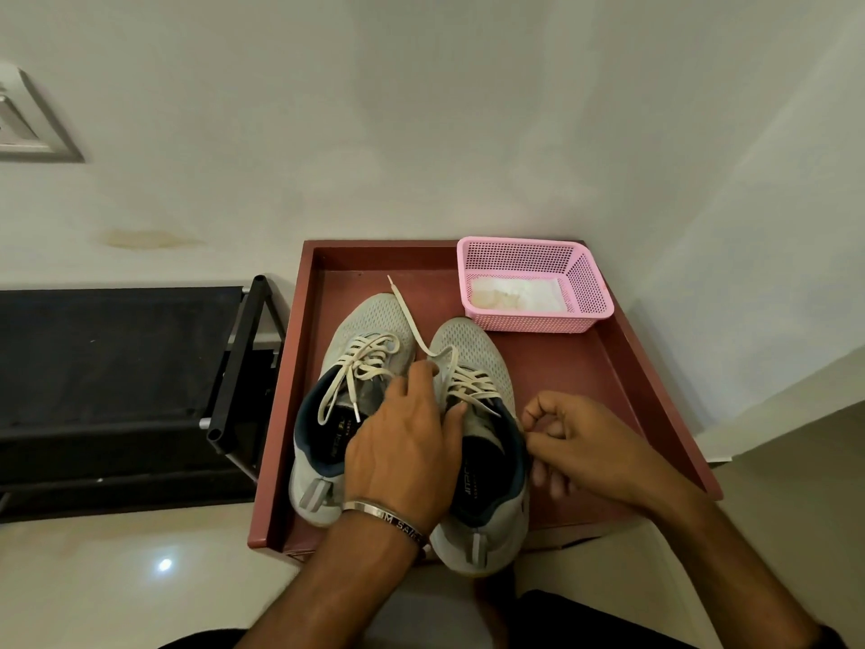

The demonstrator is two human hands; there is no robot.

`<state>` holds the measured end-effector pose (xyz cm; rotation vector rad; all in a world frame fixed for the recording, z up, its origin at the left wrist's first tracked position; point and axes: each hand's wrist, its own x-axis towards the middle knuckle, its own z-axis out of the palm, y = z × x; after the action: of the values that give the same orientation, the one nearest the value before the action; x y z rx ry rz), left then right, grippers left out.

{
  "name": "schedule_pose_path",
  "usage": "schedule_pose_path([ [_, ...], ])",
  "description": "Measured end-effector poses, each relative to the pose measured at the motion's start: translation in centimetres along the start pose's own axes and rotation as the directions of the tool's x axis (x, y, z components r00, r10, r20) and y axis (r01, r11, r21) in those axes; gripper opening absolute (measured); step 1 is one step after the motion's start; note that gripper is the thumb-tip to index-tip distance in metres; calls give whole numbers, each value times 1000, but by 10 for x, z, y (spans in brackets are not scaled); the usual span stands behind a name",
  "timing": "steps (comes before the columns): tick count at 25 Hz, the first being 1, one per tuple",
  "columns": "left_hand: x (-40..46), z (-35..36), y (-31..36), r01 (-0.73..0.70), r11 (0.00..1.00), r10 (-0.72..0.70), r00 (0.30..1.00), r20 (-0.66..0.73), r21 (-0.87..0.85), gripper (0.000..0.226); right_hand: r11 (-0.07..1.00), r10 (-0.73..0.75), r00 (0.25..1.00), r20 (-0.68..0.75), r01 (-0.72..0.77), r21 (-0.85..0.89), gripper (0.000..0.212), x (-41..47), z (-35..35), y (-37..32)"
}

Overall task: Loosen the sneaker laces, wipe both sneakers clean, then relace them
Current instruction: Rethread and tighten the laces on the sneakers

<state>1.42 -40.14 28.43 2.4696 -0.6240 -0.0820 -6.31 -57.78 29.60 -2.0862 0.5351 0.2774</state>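
Two grey mesh sneakers with cream laces stand side by side, toes away from me, in a reddish-brown tray [622, 367]. The left sneaker [370, 320] has its laces slack and untied. My left hand [407, 442], a metal bangle on its wrist, grips the tongue and collar of the right sneaker [472, 348]. One loose lace end [406, 311] of that shoe trails across the tray toward the back. My right hand [575, 442] sits beside the shoe's right edge with curled fingers, pinching the other lace end, which is mostly hidden.
A pink mesh basket [585, 278] holding a white cloth [515, 295] stands in the tray's far right corner. A black metal rack [234, 363] is close on the tray's left. White walls rise behind and to the right. My knees are at the bottom edge.
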Motion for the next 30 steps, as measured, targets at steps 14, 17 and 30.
schedule_pose_path([
  [14,14,14,10,-21,830,45,999,30,-558,16,798,-513,775,-369,589,127,32,12,44,-30],
  [17,16,17,7,-6,836,15,1000,12,-549,8,773,-567,773,-285,619,140,35,11,44,-31],
  [30,24,14,2,-46,841,34,999,-32,-539,18,855,-474,739,-478,516,-51,16,8,13,-16],
])
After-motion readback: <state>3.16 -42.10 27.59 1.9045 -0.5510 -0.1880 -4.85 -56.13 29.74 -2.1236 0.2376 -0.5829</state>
